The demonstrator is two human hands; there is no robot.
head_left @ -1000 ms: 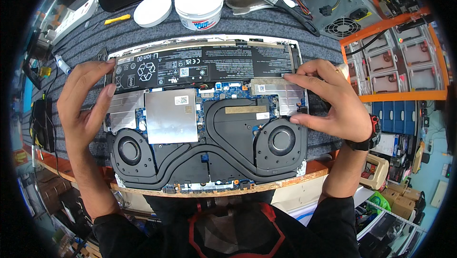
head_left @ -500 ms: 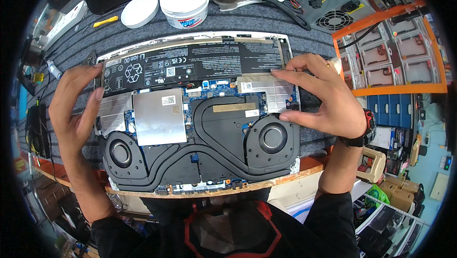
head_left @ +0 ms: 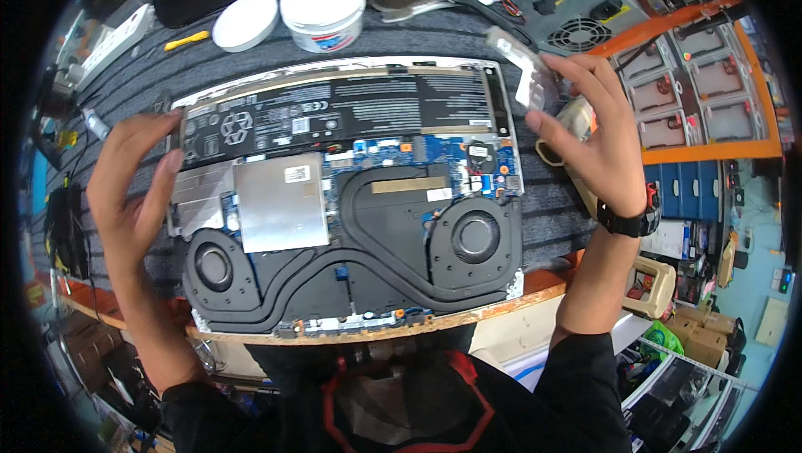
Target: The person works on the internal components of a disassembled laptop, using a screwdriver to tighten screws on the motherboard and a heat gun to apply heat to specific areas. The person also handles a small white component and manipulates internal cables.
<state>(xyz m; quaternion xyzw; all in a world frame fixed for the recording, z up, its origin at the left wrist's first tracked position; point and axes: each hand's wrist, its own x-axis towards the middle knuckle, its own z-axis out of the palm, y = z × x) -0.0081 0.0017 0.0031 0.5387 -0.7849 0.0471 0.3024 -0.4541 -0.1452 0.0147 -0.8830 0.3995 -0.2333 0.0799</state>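
Observation:
An opened laptop point(head_left: 393, 236) lies with its insides showing: a long black battery point(head_left: 359, 111) on the far side, two fans and dark heat pipes on the near side. My left hand point(head_left: 138, 173) rests at its left edge, thumb and fingers apart, tips touching beside the battery. Above the cloth, past the laptop's right edge, my right hand point(head_left: 597, 123) pinches a thin silvery metal cover plate point(head_left: 525, 77), tilted and blurred. Blue circuit board point(head_left: 443, 156) and a round black coin cell point(head_left: 481, 158) show bare at the right. A square silver plate point(head_left: 282, 202) sits left of centre.
Behind the laptop stand a white tub point(head_left: 324, 15), its round lid point(head_left: 246, 22), a yellow stick point(head_left: 185, 39) and a black-handled brush point(head_left: 476, 2). A grey power supply point(head_left: 576, 15) and an orange-framed drawer rack point(head_left: 693, 90) stand at the right. A wooden edge point(head_left: 401, 324) runs in front.
My right hand has lifted the metal cover plate off the laptop's right side and carried it up and to the right, baring the board beneath. My left hand has stayed in place.

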